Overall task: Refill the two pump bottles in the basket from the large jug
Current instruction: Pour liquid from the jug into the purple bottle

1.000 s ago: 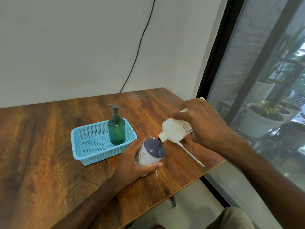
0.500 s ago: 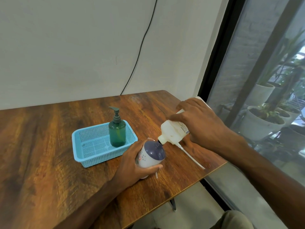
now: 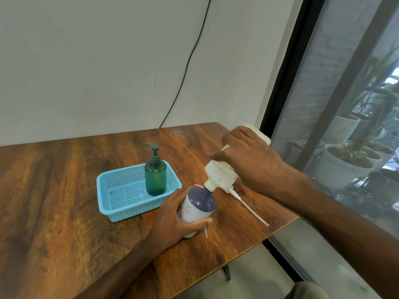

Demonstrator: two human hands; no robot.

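My right hand (image 3: 250, 160) grips a large white jug (image 3: 220, 173), tipped steeply so its mouth meets the open neck of a white bottle with a dark blue top (image 3: 199, 207). My left hand (image 3: 174, 221) holds that bottle upright on the table. A loose white pump with its long tube (image 3: 248, 207) lies on the wood just right of the bottle, partly under the jug. A green pump bottle (image 3: 155, 175) stands in the right end of the light blue basket (image 3: 121, 203).
The wooden table (image 3: 64, 212) ends in an edge close to the right of the pump tube. A black cable (image 3: 190, 61) runs down the white wall. A window with potted plants (image 3: 345, 165) is at the right.
The jug has tilted a little steeper, its base raised higher, with its mouth staying at the bottle's neck. My left hand and the bottle kept their place.
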